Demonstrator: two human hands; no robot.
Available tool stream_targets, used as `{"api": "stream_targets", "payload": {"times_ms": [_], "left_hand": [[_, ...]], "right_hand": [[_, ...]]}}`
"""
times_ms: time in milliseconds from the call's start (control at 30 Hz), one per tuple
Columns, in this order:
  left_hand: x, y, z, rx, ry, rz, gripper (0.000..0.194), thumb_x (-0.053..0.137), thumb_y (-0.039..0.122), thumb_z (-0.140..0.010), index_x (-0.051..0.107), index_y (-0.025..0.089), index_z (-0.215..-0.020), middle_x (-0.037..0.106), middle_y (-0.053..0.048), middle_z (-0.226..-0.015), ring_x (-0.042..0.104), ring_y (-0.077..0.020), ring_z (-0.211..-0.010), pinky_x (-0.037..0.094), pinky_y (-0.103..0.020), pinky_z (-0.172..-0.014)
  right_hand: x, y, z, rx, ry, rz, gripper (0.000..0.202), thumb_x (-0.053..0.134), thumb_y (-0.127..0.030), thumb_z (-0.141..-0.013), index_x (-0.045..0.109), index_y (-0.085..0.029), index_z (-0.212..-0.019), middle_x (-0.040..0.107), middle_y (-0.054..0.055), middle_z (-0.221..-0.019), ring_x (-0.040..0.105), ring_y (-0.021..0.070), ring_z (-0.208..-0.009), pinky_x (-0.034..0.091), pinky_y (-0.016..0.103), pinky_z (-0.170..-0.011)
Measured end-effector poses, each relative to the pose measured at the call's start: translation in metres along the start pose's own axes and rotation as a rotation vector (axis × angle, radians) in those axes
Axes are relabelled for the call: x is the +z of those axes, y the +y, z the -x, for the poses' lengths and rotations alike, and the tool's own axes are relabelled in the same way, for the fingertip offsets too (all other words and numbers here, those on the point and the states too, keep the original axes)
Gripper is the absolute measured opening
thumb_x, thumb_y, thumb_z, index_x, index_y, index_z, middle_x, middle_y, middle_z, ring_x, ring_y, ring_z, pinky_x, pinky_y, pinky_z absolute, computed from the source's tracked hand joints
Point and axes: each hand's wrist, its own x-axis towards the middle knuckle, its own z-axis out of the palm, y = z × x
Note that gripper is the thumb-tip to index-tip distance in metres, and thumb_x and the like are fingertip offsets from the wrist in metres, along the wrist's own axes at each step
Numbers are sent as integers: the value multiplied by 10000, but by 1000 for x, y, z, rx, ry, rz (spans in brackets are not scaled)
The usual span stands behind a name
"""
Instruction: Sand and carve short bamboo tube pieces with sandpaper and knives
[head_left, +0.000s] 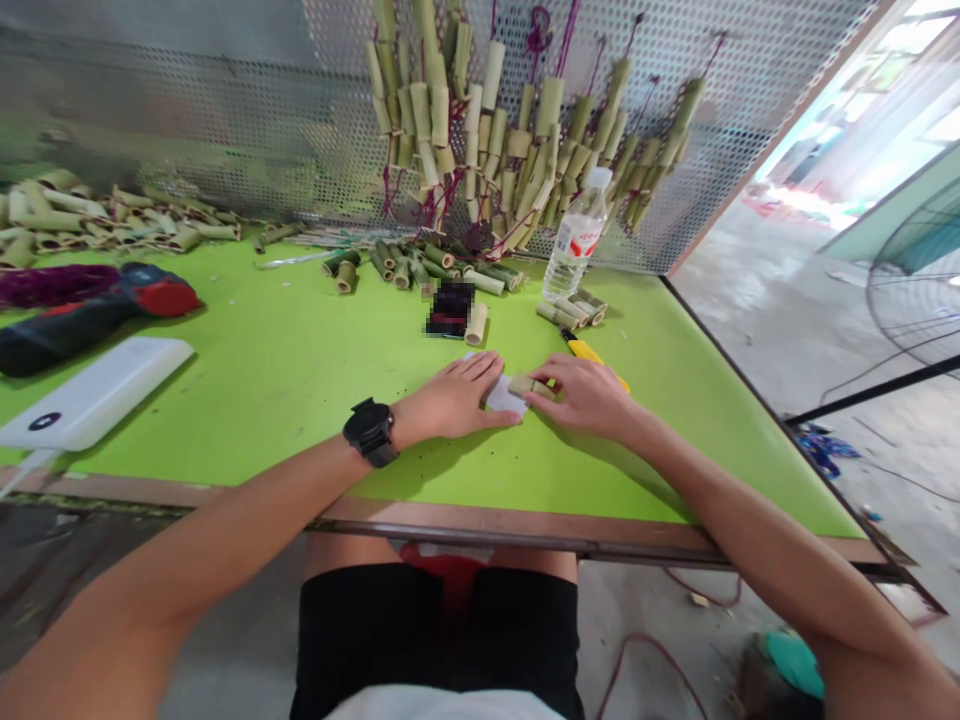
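Note:
My left hand lies flat, fingers stretched, on a small whitish sheet that looks like paper or sandpaper. Between the thumb and fingers of my right hand is a short bamboo tube, lying on its side with its left end over the sheet. Just beyond my hands a pale bamboo piece stands beside a dark, pixelated object. A yellow-handled utility knife rests behind my right hand, partly hidden by it.
A water bottle stands near several bamboo tubes. More cut bamboo lies along the mesh wall, below hanging bamboo strings. At left are a bamboo heap, a power tool and a white power bank.

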Motion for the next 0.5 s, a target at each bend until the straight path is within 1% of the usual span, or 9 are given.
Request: {"api": "stream_targets", "payload": {"times_ms": [67,200,267,367,500], "left_hand": [[1,0,0,-4,1,-5,1133,337,908,-998,268,70,-1759,181,-216,-1845,153,-350,-1738,134,-467,-1393],[4,-2,-1,5,21,3,1139,334,920,-988,272,86,-1761,192,-212,-1845,167,-352,-1735,147,-468,-1388],[5,-3,-1,1,38,3,1143,331,925,-985,279,86,-1759,200,-212,-1844,174,-355,-1734,153,-470,-1386],[6,-3,-2,-4,42,1,1136,328,929,-982,282,103,-1761,201,-202,-1846,172,-359,-1734,154,-480,-1385],[7,-2,-2,-10,23,9,1136,337,924,-985,269,102,-1765,186,-206,-1848,165,-365,-1734,146,-484,-1387]], "right_hand": [[-1,-2,0,9,13,12,310,672,-468,-1014,838,-220,-1098,799,101,-1042,701,242,-865,424,340,-688],[-3,-5,2,-17,-43,-48,285,682,-462,-1011,841,-228,-1044,798,79,-983,696,222,-810,418,337,-675],[-3,-4,2,-5,-28,-17,293,674,-472,-1015,840,-231,-1031,802,81,-997,693,223,-810,410,336,-667],[-2,-1,1,20,9,14,302,664,-468,-1017,840,-226,-1058,804,95,-1033,693,232,-831,419,338,-667],[-2,1,0,2,-47,-33,310,665,-460,-1020,840,-221,-1112,808,93,-1037,701,236,-851,443,348,-697]]}}
